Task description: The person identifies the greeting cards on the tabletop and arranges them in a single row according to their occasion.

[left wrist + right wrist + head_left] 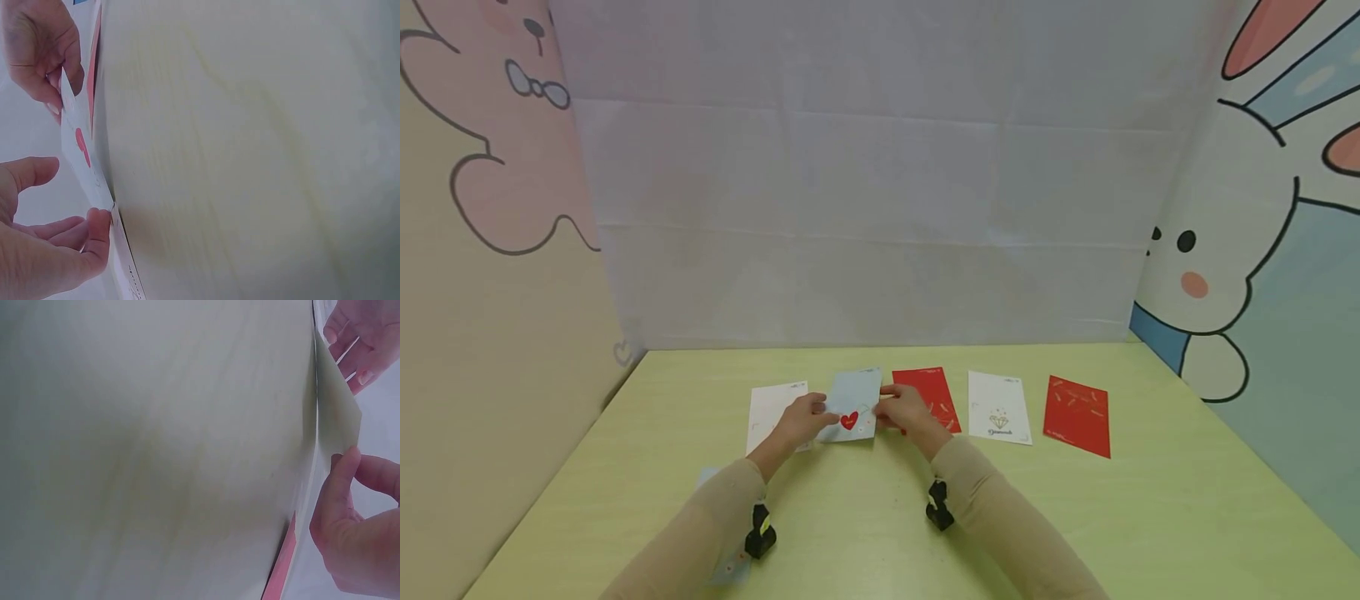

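Note:
A light blue card [854, 387] with a red heart is between my hands toward the back of the table. My right hand [910, 410] pinches its right edge between thumb and fingers; that side is lifted and tilted in the right wrist view. At the card's left edge is my left hand [801, 423]. Its fingertips [99, 220] are right at the card's edge in the left wrist view, with the thumb spread away from them. Partly behind the left hand lies a white card [765, 408]. A red card [925, 385] lies beside the right hand, partly covered by it.
Farther right lie a white card with a diamond print [998, 404] and another red card [1078, 417]. Light blue card [730, 573] shows partly under the left sleeve. A white cloth [880, 208] hangs behind the pale green table [1150, 517].

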`<state>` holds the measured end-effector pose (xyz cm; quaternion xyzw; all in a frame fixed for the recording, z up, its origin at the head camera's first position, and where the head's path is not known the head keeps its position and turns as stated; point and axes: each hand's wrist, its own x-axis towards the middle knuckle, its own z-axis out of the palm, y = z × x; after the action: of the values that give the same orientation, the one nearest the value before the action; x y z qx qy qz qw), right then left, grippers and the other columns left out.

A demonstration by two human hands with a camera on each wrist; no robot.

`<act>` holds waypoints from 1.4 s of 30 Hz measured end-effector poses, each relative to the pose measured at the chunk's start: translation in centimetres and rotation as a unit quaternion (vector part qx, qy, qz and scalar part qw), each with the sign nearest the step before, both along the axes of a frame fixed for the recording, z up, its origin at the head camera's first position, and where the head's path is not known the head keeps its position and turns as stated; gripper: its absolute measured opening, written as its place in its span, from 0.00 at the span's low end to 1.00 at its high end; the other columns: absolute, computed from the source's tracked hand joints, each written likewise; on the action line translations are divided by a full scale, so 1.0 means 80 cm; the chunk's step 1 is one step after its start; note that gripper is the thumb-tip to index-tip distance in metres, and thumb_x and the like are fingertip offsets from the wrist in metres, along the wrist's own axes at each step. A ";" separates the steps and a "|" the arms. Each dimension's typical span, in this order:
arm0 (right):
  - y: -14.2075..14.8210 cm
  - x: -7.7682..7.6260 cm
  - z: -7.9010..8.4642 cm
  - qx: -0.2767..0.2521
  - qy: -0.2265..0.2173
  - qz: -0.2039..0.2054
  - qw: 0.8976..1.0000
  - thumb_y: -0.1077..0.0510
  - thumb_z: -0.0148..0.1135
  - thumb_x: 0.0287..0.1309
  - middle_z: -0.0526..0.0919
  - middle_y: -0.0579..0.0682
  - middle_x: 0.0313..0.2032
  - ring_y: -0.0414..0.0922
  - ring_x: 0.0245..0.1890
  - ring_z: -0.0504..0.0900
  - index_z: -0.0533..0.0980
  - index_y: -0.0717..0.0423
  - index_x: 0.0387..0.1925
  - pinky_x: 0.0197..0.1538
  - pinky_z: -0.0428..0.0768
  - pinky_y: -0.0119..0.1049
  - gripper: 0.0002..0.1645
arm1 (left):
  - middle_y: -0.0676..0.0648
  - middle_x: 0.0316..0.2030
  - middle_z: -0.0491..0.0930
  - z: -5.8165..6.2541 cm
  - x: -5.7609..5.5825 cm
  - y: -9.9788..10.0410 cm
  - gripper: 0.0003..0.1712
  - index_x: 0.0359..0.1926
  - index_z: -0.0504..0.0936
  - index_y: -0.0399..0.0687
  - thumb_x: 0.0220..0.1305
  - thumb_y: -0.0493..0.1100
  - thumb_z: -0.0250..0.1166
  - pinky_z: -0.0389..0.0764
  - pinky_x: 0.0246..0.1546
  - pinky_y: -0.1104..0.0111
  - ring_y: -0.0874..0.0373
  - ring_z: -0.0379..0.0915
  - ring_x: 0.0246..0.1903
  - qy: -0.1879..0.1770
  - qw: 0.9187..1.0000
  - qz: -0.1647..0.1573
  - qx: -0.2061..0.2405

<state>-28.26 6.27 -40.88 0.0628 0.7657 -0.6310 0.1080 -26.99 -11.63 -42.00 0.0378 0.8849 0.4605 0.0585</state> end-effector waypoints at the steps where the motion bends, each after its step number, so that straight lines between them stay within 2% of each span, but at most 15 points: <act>1: 0.000 0.001 0.000 0.000 0.000 0.001 1.000 0.67 0.57 0.51 0.76 0.59 0.38 0.43 0.23 0.76 0.67 0.65 0.54 0.29 0.77 0.31 0.26 | 0.34 0.49 0.70 0.000 0.000 0.000 0.31 0.56 0.64 0.29 0.55 0.41 0.61 0.69 0.46 0.57 0.43 0.65 0.50 0.000 1.000 0.001 0.001; 10: 0.002 -0.002 0.000 0.006 -0.006 0.007 1.000 0.66 0.57 0.51 0.75 0.58 0.41 0.45 0.26 0.77 0.64 0.59 0.58 0.31 0.77 0.33 0.30 | 0.33 0.48 0.70 0.002 0.003 0.001 0.30 0.56 0.63 0.27 0.55 0.39 0.60 0.70 0.45 0.56 0.42 0.67 0.48 0.008 1.000 -0.001 -0.003; 14: 0.004 -0.002 0.001 -0.015 -0.002 0.022 1.000 0.67 0.56 0.51 0.75 0.58 0.40 0.45 0.26 0.77 0.63 0.58 0.59 0.30 0.77 0.32 0.31 | 0.34 0.49 0.70 0.001 0.003 0.000 0.30 0.56 0.64 0.28 0.55 0.38 0.60 0.70 0.45 0.56 0.42 0.65 0.49 0.005 1.000 0.013 0.002; 19: 0.011 0.004 0.004 -0.038 0.009 0.043 0.998 0.68 0.55 0.52 0.75 0.59 0.39 0.45 0.27 0.76 0.61 0.59 0.60 0.31 0.77 0.33 0.31 | 0.36 0.44 0.72 0.002 0.003 -0.007 0.28 0.56 0.65 0.29 0.55 0.35 0.59 0.72 0.41 0.58 0.44 0.68 0.44 0.025 0.999 0.031 0.020; 24: 0.016 0.010 0.006 -0.037 0.013 0.054 0.998 0.66 0.56 0.53 0.76 0.57 0.36 0.44 0.26 0.76 0.61 0.56 0.61 0.31 0.76 0.33 0.32 | 0.38 0.39 0.74 0.010 0.005 -0.009 0.25 0.54 0.68 0.31 0.55 0.34 0.60 0.73 0.37 0.61 0.46 0.69 0.41 0.050 0.998 0.045 0.018; 28: 0.018 0.014 0.005 -0.040 0.011 0.058 0.997 0.65 0.56 0.54 0.76 0.57 0.37 0.45 0.28 0.77 0.61 0.56 0.60 0.33 0.76 0.34 0.31 | 0.42 0.34 0.75 0.012 0.006 -0.012 0.23 0.53 0.71 0.32 0.54 0.33 0.60 0.74 0.32 0.65 0.50 0.70 0.38 0.060 0.996 0.055 0.023; 31: 0.020 0.017 0.005 -0.047 0.015 0.065 0.997 0.66 0.56 0.54 0.75 0.57 0.38 0.46 0.30 0.76 0.61 0.57 0.61 0.34 0.77 0.34 0.32 | 0.45 0.32 0.76 0.012 0.009 -0.017 0.23 0.52 0.71 0.33 0.54 0.34 0.61 0.74 0.30 0.67 0.51 0.71 0.36 0.071 0.996 0.046 0.026; 36: 0.023 0.025 0.012 -0.045 0.022 0.078 0.996 0.67 0.57 0.53 0.73 0.57 0.39 0.47 0.31 0.76 0.61 0.58 0.60 0.36 0.77 0.35 0.31 | 0.48 0.30 0.76 0.013 0.019 -0.025 0.24 0.54 0.70 0.33 0.55 0.35 0.61 0.72 0.28 0.68 0.55 0.72 0.32 0.109 0.994 0.005 0.000; 42: 0.027 0.038 0.020 -0.042 0.027 0.111 0.993 0.65 0.58 0.53 0.73 0.57 0.38 0.47 0.33 0.77 0.61 0.62 0.60 0.39 0.77 0.38 0.31 | 0.49 0.30 0.75 0.020 0.034 -0.034 0.25 0.54 0.70 0.32 0.54 0.35 0.62 0.72 0.30 0.68 0.55 0.72 0.32 0.163 0.985 -0.044 -0.025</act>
<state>-25.24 8.45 -39.32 -0.0439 0.7432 -0.6485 0.1589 -24.27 -14.39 -40.37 0.1500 0.8912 0.4231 -0.0649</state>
